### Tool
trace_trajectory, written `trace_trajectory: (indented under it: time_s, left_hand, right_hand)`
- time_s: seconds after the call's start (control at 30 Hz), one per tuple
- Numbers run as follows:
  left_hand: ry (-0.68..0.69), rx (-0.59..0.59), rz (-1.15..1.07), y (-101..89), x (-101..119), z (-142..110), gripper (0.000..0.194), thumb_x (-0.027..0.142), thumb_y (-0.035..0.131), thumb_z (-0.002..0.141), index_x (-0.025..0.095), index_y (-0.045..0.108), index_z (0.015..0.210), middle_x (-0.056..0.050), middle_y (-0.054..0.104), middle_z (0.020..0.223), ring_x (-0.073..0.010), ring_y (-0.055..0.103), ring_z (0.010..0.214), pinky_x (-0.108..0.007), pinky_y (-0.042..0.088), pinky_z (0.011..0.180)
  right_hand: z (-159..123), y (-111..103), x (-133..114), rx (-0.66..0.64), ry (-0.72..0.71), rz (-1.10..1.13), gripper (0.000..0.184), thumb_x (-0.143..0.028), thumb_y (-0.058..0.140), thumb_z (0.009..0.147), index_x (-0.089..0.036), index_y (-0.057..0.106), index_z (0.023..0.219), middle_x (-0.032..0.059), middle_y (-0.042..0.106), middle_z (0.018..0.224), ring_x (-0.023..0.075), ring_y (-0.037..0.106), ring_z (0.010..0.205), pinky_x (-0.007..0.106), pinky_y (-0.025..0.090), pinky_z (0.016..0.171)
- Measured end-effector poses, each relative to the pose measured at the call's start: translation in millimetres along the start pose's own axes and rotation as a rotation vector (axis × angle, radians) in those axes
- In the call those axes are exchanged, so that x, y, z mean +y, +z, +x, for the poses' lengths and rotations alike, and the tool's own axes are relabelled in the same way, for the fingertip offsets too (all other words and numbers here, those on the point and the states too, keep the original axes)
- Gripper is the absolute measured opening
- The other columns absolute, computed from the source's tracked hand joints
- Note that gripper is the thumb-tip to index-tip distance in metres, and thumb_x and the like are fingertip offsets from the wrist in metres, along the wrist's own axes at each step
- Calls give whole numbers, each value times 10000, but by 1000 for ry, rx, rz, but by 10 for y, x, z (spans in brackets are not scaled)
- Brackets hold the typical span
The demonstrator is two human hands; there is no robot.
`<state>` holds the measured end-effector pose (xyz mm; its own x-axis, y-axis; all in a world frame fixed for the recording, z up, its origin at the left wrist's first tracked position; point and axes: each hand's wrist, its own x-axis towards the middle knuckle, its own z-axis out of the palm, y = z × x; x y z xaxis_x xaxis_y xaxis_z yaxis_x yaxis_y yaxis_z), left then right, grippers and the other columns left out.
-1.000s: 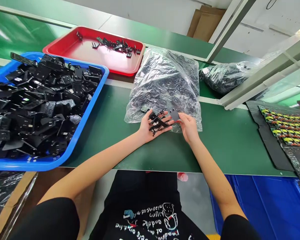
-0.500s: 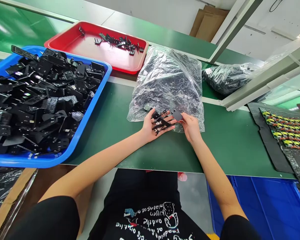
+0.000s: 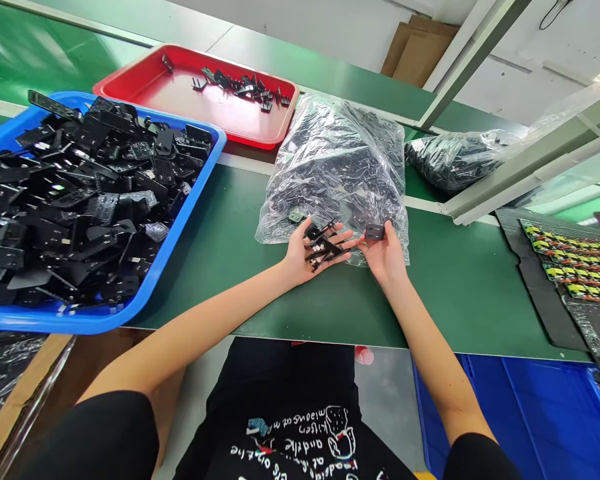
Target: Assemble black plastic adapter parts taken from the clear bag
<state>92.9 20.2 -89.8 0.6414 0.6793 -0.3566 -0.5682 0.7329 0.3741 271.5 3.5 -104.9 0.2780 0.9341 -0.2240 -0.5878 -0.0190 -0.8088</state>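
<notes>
Palm up, my left hand [image 3: 300,257] cradles several small black plastic parts [image 3: 325,247] with thin prongs; its fingers stretch out beneath them. Close beside it, my right hand [image 3: 384,257] grips one small dark rectangular plastic piece [image 3: 375,232] between thumb and fingers. Both hands are over the near edge of a clear plastic bag [image 3: 337,167] filled with black parts, which lies on the green table. The exact kind of the black parts is too small to make out.
On the left stands a blue tray [image 3: 173,233] heaped with black plastic parts. Behind it, a red tray [image 3: 190,100] holds a few more. A metal post [image 3: 473,63] rises at the back right. Circuit boards with yellow components [image 3: 575,260] lie far right.
My right hand has turned the dark piece over and moved it slightly right, away from my left hand. The left hand with its parts has stayed nearly still.
</notes>
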Motion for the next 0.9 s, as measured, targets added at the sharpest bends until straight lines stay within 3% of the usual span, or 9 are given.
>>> trace_trajectory:
  time_s: [0.1, 0.2, 0.27, 0.33, 0.5, 0.6, 0.9]
  left_hand:
    - [3, 0, 3, 10, 1, -2, 582, 535, 280, 945, 99, 621, 1125, -170, 685, 1148, -306, 652, 1078, -449, 501, 957]
    - [7, 4, 3, 9, -2, 2, 581, 527, 268, 949, 99, 629, 1104, -174, 685, 1145, -308, 651, 1077, -462, 498, 956]
    - [13, 16, 3, 4, -8, 10, 573, 528, 283, 944, 103, 631, 1111, -170, 680, 1158, -309, 643, 1091, -471, 491, 961]
    - [14, 31, -3, -3, -16, 20, 568, 534, 317, 934, 105, 623, 1148, -168, 672, 1180, -308, 637, 1103, -479, 484, 968]
    - [-4, 52, -12, -16, -10, 41, 598, 519, 319, 933, 88, 596, 1242, -175, 675, 1169, -296, 682, 986, -463, 513, 913]
    - [-7, 42, -10, -26, 3, 52, 603, 509, 306, 938, 89, 596, 1260, -165, 687, 1146, -281, 698, 922, -432, 527, 882]
    - [-72, 42, 33, -24, 17, 66, 614, 515, 278, 945, 86, 612, 1230, -167, 705, 1096, -283, 696, 940, -457, 541, 868]
  right_hand:
    - [-5, -7, -25, 46, 81, 49, 392, -536, 683, 791, -211, 526, 639, -39, 602, 601, 95, 558, 535, 235, 545, 554]
    - [-29, -17, -56, -17, 120, 62, 456, -604, 714, 727, -204, 525, 615, -60, 528, 542, 62, 478, 461, 203, 493, 492]
    - [-64, -13, -70, -99, 88, -1, 477, -659, 684, 715, -210, 545, 631, -85, 421, 488, 49, 364, 399, 192, 389, 407]
    - [-116, 6, -71, -166, -40, -205, 467, -685, 617, 751, -226, 583, 674, -95, 341, 468, 57, 284, 381, 205, 305, 384]
    - [-252, 87, -3, -312, -339, -854, 193, -395, 779, 684, -223, 718, 747, -44, 556, 548, 103, 448, 506, 250, 354, 518]
    - [-272, 109, 41, -409, -444, -1107, 115, -332, 714, 736, -227, 742, 772, -11, 669, 659, 131, 520, 558, 274, 395, 588]
    - [-276, 109, 52, -314, -444, -1042, 139, -306, 660, 752, -217, 698, 653, -14, 636, 617, 133, 500, 560, 284, 356, 598]
